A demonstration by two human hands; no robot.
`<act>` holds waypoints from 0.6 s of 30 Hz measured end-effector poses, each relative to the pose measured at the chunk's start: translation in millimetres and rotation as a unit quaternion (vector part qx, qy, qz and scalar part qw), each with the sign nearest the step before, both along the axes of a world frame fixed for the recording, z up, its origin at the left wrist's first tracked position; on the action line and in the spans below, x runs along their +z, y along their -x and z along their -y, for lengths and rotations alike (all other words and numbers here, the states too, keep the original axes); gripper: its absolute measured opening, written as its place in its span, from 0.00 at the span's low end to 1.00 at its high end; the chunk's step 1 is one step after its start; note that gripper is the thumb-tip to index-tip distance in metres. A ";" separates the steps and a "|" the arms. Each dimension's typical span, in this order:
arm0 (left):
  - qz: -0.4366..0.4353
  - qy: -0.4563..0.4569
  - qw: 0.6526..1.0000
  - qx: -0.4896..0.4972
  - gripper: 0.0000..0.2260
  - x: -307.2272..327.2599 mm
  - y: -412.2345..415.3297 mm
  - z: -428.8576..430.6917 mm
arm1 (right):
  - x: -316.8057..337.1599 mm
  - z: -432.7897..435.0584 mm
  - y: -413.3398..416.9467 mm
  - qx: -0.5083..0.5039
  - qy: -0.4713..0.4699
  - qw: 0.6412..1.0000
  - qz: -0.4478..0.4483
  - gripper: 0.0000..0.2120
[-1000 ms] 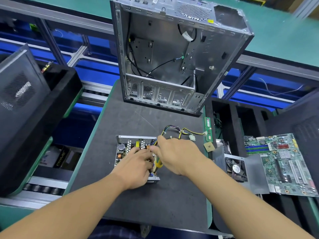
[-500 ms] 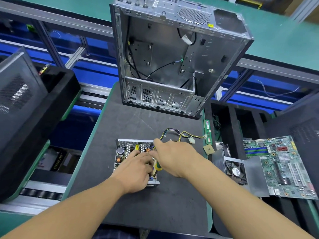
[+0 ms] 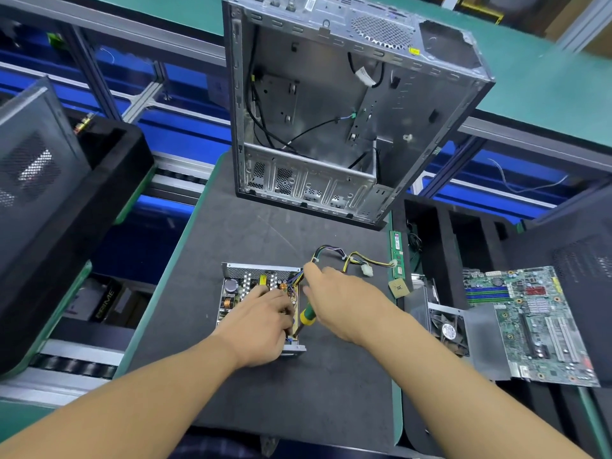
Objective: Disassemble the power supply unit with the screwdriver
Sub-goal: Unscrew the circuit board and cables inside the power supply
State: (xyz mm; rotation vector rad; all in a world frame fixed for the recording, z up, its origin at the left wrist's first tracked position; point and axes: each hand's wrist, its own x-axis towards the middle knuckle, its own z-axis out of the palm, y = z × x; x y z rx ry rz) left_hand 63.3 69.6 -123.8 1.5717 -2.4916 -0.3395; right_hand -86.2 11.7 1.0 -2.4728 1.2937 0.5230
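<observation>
PSU point(image 3: 239, 288) sat lid-off at lower centre of frame on the dark worktop point(image 3: 231, 233), board & coils exposed, its cable bundle point(image 3: 331, 252) trailing up-right toward a RAM stick point(image 3: 397, 253). Left hand point(image 3: 261, 321) lay on top of the board w/ fingers bent down over the right-hand edge; couldn't tell if it pinched anything. Right hand point(image 3: 344, 299) came in from the right, fingers stretched toward the cable root, a bit blurred. Green/yellow screwdriver point(image 3: 307, 318) stood tilted between the two hands, tip down at the unit's lower right edge, handle touching the right hand's thumb side; thumb hidden, so couldn't say which hand actually had it. Risks, as I judged them: w/ no firm hold visible the driver could tip or skate off the screw head into the board, gouging parts or bridging a cap that may hold charge. Bare fingers on that board, same worry. Tugging the wires could drag the whole unit across the mat. Empty PC case point(image 3: 331, 111) loomed at top centre, motherboard point(image 3: 536, 319) lower right.
</observation>
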 end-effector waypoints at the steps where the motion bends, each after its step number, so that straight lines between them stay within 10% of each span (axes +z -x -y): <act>1: -0.002 0.001 1.000 0.001 0.12 -0.2 -0.3 -0.4 | -0.3 0.6 -0.4 0.003 -0.018 1.000 0.017 0.06; 7: -0.003 0.029 1.000 -0.001 0.07 3.4 0.4 -1.5 | 1.2 -2.0 1.2 -0.025 -0.157 0.985 0.066 0.13; 14: 0.011 -0.006 1.000 0.000 0.12 -0.1 -0.9 0.0 | -3.7 -4.7 1.6 0.017 0.054 0.998 -0.021 0.15; 18: -0.007 -0.024 1.000 0.005 0.13 -3.1 -1.9 2.2 | 0.8 0.7 4.3 -0.001 -0.094 0.995 0.044 0.09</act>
